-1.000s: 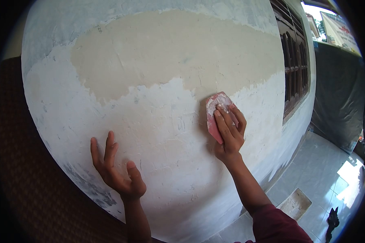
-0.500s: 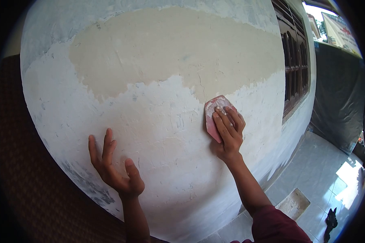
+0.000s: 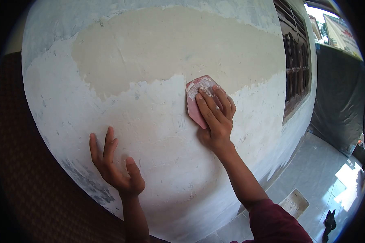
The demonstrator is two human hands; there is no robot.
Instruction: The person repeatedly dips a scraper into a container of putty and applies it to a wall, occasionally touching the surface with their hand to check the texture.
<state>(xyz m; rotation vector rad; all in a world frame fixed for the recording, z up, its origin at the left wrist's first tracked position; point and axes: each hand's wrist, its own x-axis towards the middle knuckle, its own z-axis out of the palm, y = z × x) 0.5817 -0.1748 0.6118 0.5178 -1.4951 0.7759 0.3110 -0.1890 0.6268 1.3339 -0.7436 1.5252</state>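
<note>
My right hand (image 3: 215,111) presses a pink flat putty spreader (image 3: 196,111) against the wall (image 3: 150,129), fingers spread over its back. White putty is smeared across the spreader's upper part. It sits at the lower border of a beige patch (image 3: 150,48), overlapping both that patch and the white coat below. To the left, my left hand (image 3: 117,170) is raised close to the wall, palm toward it, its fingers apart and holding nothing.
A dark wooden window (image 3: 296,60) is set in the wall at the right. On the tiled floor (image 3: 312,158) lie a rectangular tray (image 3: 295,203) with pale residue and a small black object (image 3: 329,224). A dark sheet (image 3: 338,97) hangs at the far right.
My right hand has slid the putty spreader up and to the left along the wall, onto the border of the beige patch. My left hand has stayed nearly still.
</note>
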